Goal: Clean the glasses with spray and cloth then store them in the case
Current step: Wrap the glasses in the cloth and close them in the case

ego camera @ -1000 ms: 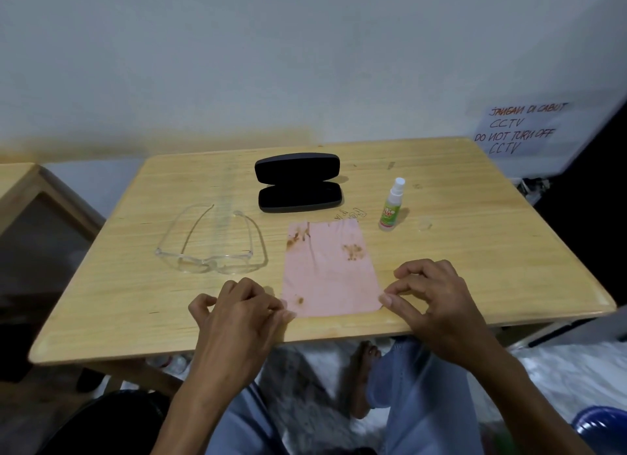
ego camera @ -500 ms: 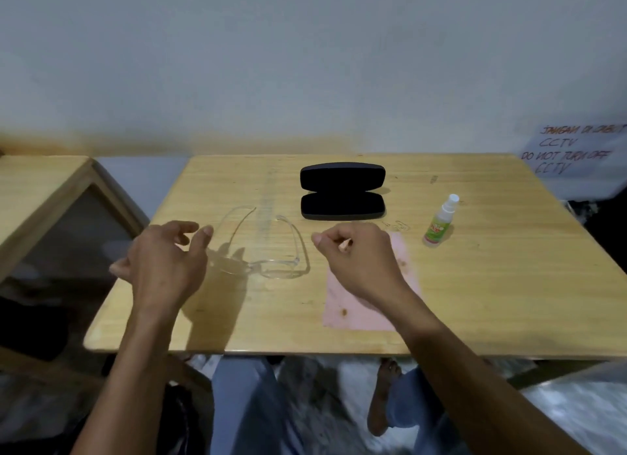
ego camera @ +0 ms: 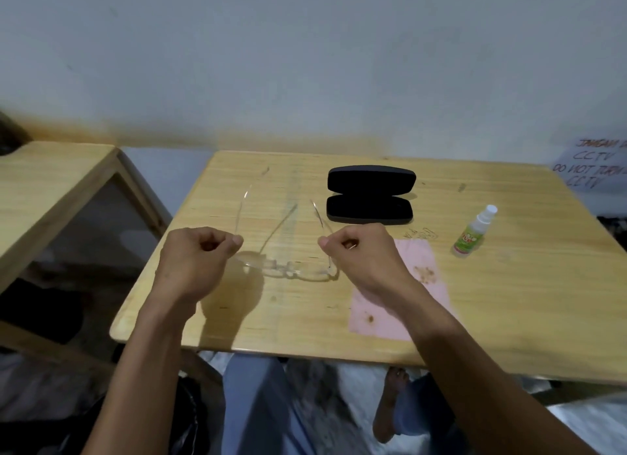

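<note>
Clear-framed glasses (ego camera: 288, 268) lie at the middle of the wooden table (ego camera: 271, 319), lenses toward me and temples pointing away. My left hand (ego camera: 200, 261) pinches the left side of the frame and my right hand (ego camera: 359, 257) pinches the right side. I cannot tell whether the glasses rest on the table or hang just above it. A black case (ego camera: 369, 195) lies open behind them. The stained pink cloth (ego camera: 424, 285) lies flat to the right, partly under my right forearm. A small spray bottle (ego camera: 473, 234) with a green label and white cap stands beyond the cloth.
A second wooden table (ego camera: 51, 183) stands at the left with a gap between. The wall runs right behind the table. A handwritten paper sign (ego camera: 590, 169) hangs at far right. My knees and a bare foot (ego camera: 390, 407) show below the near edge.
Both hands left the cloth's near corners, moved left to the glasses and closed on the two sides of the frame. My view swung left.
</note>
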{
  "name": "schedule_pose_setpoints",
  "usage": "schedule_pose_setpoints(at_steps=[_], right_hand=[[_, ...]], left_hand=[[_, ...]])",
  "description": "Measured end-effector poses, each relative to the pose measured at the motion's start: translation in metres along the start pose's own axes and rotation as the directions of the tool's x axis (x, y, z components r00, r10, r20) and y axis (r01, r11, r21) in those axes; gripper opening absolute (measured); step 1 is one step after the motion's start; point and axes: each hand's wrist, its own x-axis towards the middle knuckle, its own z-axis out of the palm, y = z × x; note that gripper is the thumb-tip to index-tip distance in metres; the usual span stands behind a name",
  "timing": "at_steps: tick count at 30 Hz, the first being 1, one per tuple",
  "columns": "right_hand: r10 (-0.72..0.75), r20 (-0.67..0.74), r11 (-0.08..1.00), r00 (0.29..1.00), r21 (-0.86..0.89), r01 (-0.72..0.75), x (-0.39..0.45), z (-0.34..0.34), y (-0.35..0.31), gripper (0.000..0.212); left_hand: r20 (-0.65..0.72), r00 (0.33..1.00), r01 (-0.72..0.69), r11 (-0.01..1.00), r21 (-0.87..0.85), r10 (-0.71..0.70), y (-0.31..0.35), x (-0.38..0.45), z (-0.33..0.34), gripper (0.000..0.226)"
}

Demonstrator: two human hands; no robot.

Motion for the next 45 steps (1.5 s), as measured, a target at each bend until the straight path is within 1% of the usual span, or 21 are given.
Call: schedule_pose_setpoints(at_steps=[2,4,6,9,12,16,21,27,36,45], right_hand=[[-0.069,-0.01,0.997,0.998,-0.031,0.068,-0.01,-0.016,0.002,0.016],[-0.134,-0.055,0.987,0.989,-0.101,0.128,-0.022,-0.038,0.009,0.011],[-0.186,-0.13,0.973,0.974,-0.159,0.165,-0.035,-0.063,0.021,0.008],[-0.217,-0.218,0.962,0.951,-0.214,0.171,-0.057,-0.098,0.04,0.001],[-0.216,-0.267,0.961,0.939,-0.228,0.157,-0.071,-0.116,0.061,0.005],[-0.205,-0.298,0.962,0.932,-0.235,0.137,-0.074,-0.124,0.08,0.01],[-0.206,-0.307,0.962,0.929,-0.236,0.136,-0.071,-0.122,0.093,0.001],[-0.198,-0.322,0.969,0.926,-0.209,0.134,-0.066,-0.12,0.1,0.002],[-0.188,-0.322,0.976,0.928,-0.167,0.14,-0.068,-0.12,0.105,0.006],[-0.206,-0.317,0.971,0.926,-0.187,0.151,-0.067,-0.12,0.108,0.007]], left_hand=[[0.027,0.997,-0.074,0.996,-0.046,0.075,0.009,-0.015,0.002,0.007],[0.068,0.984,-0.164,0.986,-0.017,0.165,0.018,-0.03,0.01,0.004],[0.132,0.965,-0.229,0.973,0.017,0.225,0.022,-0.044,0.025,0.004],[0.194,0.939,-0.295,0.955,0.029,0.284,0.025,-0.062,0.055,0.004],[0.208,0.926,-0.332,0.942,0.05,0.315,0.03,-0.075,0.08,0.004],[0.193,0.925,-0.345,0.936,0.069,0.327,0.033,-0.083,0.1,0.011],[0.177,0.938,-0.32,0.942,0.101,0.299,0.035,-0.086,0.109,0.016],[0.164,0.941,-0.317,0.94,0.128,0.295,0.034,-0.084,0.113,0.022],[0.18,0.931,-0.345,0.926,0.151,0.318,0.031,-0.082,0.114,0.019],[0.185,0.93,-0.349,0.923,0.162,0.319,0.03,-0.083,0.112,0.015]])
